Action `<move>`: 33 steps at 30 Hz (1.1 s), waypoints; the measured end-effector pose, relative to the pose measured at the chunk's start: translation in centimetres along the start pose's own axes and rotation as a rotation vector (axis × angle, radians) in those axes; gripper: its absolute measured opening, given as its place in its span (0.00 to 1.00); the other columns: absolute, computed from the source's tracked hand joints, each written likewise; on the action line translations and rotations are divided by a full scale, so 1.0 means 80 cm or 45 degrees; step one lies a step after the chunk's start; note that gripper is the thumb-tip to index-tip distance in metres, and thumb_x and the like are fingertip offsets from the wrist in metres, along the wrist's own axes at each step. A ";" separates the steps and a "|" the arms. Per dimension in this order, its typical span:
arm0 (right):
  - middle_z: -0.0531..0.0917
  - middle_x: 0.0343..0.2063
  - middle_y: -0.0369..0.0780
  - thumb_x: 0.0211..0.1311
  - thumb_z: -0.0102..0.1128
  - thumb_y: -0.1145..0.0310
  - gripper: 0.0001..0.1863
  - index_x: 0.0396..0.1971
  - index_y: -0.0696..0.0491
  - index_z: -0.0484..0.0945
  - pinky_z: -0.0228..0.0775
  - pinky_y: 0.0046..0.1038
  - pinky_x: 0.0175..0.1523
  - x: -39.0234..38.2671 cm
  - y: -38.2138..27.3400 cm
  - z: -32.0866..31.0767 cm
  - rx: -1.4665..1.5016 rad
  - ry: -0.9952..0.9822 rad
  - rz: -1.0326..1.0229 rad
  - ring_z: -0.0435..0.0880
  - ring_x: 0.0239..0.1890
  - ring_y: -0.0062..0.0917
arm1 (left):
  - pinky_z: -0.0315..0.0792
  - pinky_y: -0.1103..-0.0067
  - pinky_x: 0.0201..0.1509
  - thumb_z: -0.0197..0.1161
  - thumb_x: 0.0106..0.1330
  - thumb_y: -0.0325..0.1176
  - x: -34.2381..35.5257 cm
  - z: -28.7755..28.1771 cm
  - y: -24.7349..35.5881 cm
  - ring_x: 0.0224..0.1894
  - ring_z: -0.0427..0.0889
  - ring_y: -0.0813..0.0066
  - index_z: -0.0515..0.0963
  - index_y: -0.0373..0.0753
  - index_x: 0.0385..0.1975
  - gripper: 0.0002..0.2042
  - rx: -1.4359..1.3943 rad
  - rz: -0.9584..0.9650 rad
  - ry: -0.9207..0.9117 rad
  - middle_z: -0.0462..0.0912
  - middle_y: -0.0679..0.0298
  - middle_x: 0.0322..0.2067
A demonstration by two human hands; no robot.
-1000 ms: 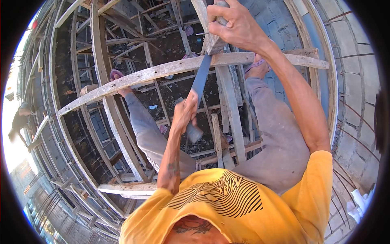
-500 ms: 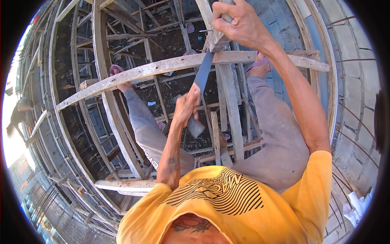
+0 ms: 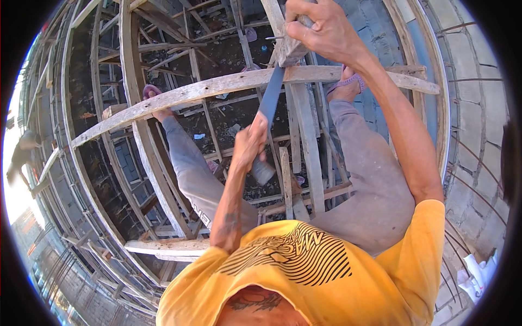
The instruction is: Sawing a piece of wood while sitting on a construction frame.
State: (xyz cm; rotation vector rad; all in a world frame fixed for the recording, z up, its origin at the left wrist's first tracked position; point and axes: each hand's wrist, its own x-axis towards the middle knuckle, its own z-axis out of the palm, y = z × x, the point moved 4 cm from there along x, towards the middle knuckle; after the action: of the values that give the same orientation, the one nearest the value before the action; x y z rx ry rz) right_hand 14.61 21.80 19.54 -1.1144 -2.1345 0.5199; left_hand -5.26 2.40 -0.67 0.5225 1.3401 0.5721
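Observation:
My left hand (image 3: pixel 251 142) is closed around a handsaw (image 3: pixel 272 96), whose blue-grey blade points up and away from me. The grey handle end sticks out below my fist, slightly blurred. The blade's far end meets the lower end of a wooden post (image 3: pixel 293 51), right by a long crosswise beam (image 3: pixel 217 89); whether it has cut into the wood is hidden. With fingers wrapped over its edge, my right hand (image 3: pixel 329 32) grips this post from the right. A nail (image 3: pixel 273 38) juts out of the post's left side.
My feet in purple sandals (image 3: pixel 350 84) rest near the crosswise beam. Timber framing (image 3: pixel 155 168) stands below and left, over dark, littered ground (image 3: pixel 228 117). On the right, a grey block wall (image 3: pixel 473 119) has thin rods sticking out. A blurred person (image 3: pixel 23 155) is far left.
The view has shifted slightly, so the framing sits a little further left. Both hands keep their grips, and the saw stays nearly in the same place against the post.

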 end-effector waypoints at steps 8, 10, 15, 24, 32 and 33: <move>0.66 0.34 0.40 0.52 0.67 0.70 0.06 0.26 0.53 0.78 0.66 0.31 0.41 -0.013 0.018 -0.012 -0.091 -0.037 -0.001 0.71 0.37 0.32 | 0.67 0.78 0.14 0.62 0.74 0.46 0.000 0.012 -0.022 0.15 0.66 0.83 0.74 0.35 0.31 0.18 0.013 0.048 -0.043 0.68 0.71 0.18; 0.65 0.34 0.39 0.52 0.67 0.71 0.06 0.26 0.54 0.78 0.65 0.30 0.41 -0.008 0.010 -0.013 -0.065 -0.037 0.029 0.70 0.36 0.31 | 0.68 0.79 0.14 0.61 0.74 0.47 -0.042 -0.019 -0.048 0.15 0.66 0.83 0.75 0.35 0.31 0.19 -0.055 -0.040 0.002 0.68 0.71 0.18; 0.65 0.33 0.39 0.51 0.67 0.72 0.07 0.27 0.55 0.76 0.64 0.31 0.40 0.004 0.002 -0.003 0.049 0.017 -0.059 0.69 0.35 0.30 | 0.69 0.79 0.14 0.60 0.75 0.45 0.036 0.005 0.011 0.16 0.68 0.83 0.75 0.34 0.31 0.18 -0.022 0.087 -0.055 0.69 0.70 0.19; 0.65 0.29 0.39 0.51 0.67 0.72 0.06 0.25 0.53 0.77 0.64 0.31 0.41 -0.006 0.000 -0.011 0.010 -0.011 -0.023 0.69 0.36 0.30 | 0.68 0.80 0.14 0.62 0.74 0.45 -0.018 -0.024 -0.034 0.15 0.67 0.84 0.77 0.32 0.36 0.18 0.008 -0.028 -0.037 0.69 0.71 0.20; 0.66 0.33 0.38 0.52 0.67 0.71 0.05 0.26 0.53 0.78 0.65 0.30 0.39 0.000 -0.001 0.002 0.038 -0.027 0.025 0.70 0.34 0.28 | 0.69 0.80 0.14 0.61 0.74 0.47 0.069 0.022 0.040 0.15 0.66 0.84 0.73 0.36 0.28 0.19 -0.043 0.131 -0.040 0.67 0.72 0.18; 0.66 0.33 0.38 0.52 0.67 0.71 0.05 0.26 0.53 0.78 0.65 0.30 0.39 0.000 -0.001 -0.003 0.043 -0.033 0.023 0.70 0.34 0.28 | 0.69 0.79 0.15 0.61 0.75 0.47 0.069 0.023 0.040 0.15 0.66 0.83 0.73 0.36 0.28 0.19 -0.066 0.154 -0.062 0.68 0.71 0.19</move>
State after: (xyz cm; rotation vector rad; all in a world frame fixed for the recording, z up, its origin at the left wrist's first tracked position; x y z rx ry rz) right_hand 14.75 21.79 19.73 -1.1144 -2.1316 0.5797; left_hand -2.98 8.42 -2.40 0.5739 1.2504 0.6875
